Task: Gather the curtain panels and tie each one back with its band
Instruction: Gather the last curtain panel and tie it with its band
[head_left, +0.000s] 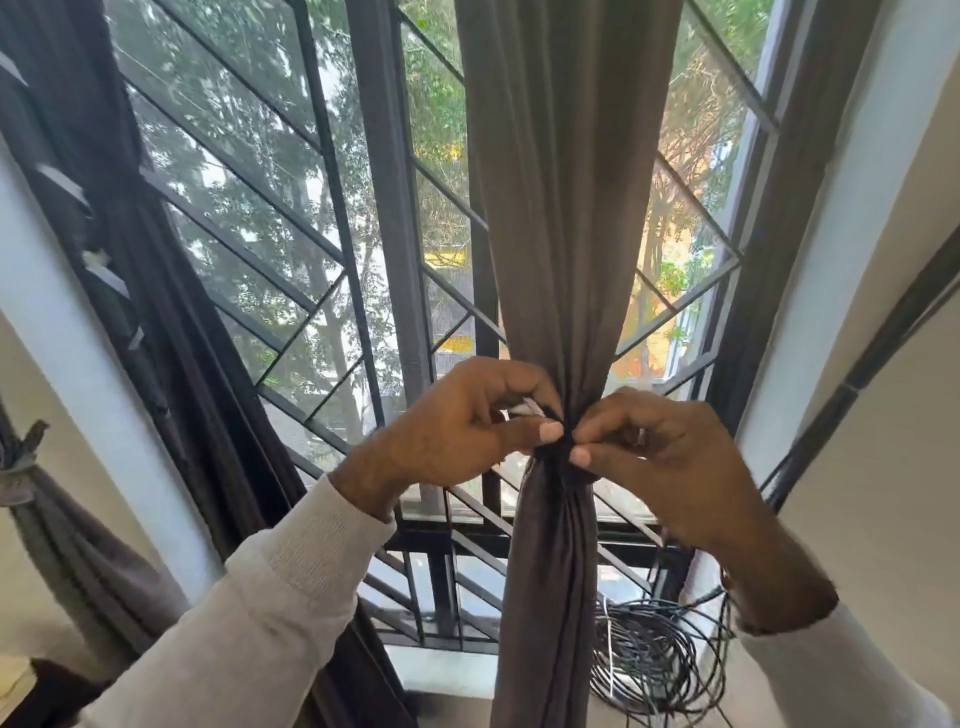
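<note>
A grey-brown curtain panel (566, 208) hangs in front of the window, gathered into a narrow waist at mid height. A dark band (565, 446) wraps that waist. My left hand (467, 421) pinches the band's left end between thumb and fingers, and a small white bit shows under its fingers. From the right, my right hand (660, 447) pinches the other end with curled fingers. Both hands meet at the knot. At the far left edge another curtain panel (67, 551) hangs tied with a grey band (21, 467).
A dark curtain (171, 322) hangs along the left window frame. Behind the panel is a black window grille (311, 291) with mesh. A coil of black cable (660, 660) lies on the sill at lower right. White walls flank the window.
</note>
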